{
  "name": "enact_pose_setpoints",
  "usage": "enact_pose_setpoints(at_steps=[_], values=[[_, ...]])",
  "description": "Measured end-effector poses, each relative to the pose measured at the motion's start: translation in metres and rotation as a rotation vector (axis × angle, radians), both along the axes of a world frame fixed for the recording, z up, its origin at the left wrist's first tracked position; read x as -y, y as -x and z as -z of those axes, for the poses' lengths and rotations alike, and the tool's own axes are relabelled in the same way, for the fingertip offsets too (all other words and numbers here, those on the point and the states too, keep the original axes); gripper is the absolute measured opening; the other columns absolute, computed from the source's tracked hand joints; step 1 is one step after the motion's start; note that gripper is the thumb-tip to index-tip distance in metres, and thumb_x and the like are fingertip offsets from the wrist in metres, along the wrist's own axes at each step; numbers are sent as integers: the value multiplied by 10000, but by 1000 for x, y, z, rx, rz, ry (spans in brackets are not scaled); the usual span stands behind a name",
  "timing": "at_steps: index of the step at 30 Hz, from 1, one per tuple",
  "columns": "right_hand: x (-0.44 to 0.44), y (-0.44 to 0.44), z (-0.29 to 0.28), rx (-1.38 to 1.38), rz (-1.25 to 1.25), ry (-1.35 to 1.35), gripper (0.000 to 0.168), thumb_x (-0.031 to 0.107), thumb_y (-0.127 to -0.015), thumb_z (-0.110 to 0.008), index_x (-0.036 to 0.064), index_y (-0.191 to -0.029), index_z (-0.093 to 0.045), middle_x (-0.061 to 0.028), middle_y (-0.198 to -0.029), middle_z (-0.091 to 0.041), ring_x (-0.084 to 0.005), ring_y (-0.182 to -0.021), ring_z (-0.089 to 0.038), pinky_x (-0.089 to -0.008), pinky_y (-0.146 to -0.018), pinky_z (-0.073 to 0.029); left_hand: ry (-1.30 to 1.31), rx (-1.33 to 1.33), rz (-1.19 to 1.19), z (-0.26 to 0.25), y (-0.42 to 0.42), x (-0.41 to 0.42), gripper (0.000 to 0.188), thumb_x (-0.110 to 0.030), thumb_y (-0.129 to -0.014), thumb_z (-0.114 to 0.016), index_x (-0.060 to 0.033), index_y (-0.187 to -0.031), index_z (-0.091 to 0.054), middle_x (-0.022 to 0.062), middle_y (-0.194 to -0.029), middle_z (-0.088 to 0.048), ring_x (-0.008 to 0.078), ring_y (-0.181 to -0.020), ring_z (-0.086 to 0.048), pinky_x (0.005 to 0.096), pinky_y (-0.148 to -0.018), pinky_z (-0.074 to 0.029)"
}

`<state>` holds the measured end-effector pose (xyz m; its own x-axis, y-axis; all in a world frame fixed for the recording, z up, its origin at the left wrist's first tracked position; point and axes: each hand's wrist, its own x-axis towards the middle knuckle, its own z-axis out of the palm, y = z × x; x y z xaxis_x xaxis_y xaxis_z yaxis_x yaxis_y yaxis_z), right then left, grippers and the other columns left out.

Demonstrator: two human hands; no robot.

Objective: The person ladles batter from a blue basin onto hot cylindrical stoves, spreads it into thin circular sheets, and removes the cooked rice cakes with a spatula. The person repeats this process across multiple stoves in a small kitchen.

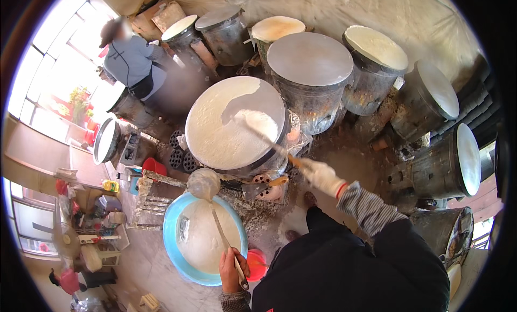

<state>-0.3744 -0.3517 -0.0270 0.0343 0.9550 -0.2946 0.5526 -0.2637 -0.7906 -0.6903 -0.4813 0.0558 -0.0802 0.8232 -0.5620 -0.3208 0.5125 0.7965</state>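
My left hand [233, 267], bare, grips the handle of a metal ladle [204, 184]. The ladle's bowl is over the far rim of a blue basin [171, 251] holding pale batter [210, 235]. In a white knitted glove, my right hand [324, 178] holds a long tool by its wooden handle [296, 161]; its blurred far end reaches over a large round griddle [254, 138]. Pale batter coats much of the griddle, with a bare grey patch towards its far right side and a whiter pool beside the tool. Its tip is too blurred to identify.
Several drum stoves with round griddle tops [310, 59] stand in an arc beyond and to the right. A trowel [262, 187] lies by the near stove. Perforated coal briquettes [176, 158], a wooden rack [151, 203] and a red bucket [256, 264] are nearby. A co-worker [131, 61] is at far left.
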Motion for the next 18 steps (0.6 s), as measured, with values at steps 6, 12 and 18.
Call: enact_pose_setpoints(at_steps=[6, 12, 18], values=[[-36, -2, 27, 78, -32, -146, 421, 150, -877, -466, 39, -1282, -441, -118, -1177, -545, -205, -1002, -553, -304, -772, -515, 12, -6, 27, 2, -9, -19, 237, -259, -957, -410, -58, -843, -464, 52, -496, -412, 151, -322, -376, 266, -304, -334], [-8, -38, -13, 50, -71, -36, 373, 345, -916, -430, 230, -1267, -487, -153, -973, -642, -310, -900, -625, -381, -789, -492, 17, -54, 34, -1, -4, -23, 242, -292, -958, -404, -80, -854, -461, 36, -486, -404, 136, -316, -353, 262, -297, -313], [-64, -23, 6, 153, -46, 0, 414, 308, -922, -446, 96, -1276, -473, -105, -821, -599, -201, -671, -603, -334, -641, -502, 4, -36, 104, 5, -14, -44, 233, -296, -960, -397, -92, -865, -460, 28, -489, -402, 131, -314, -344, 262, -294, -308]])
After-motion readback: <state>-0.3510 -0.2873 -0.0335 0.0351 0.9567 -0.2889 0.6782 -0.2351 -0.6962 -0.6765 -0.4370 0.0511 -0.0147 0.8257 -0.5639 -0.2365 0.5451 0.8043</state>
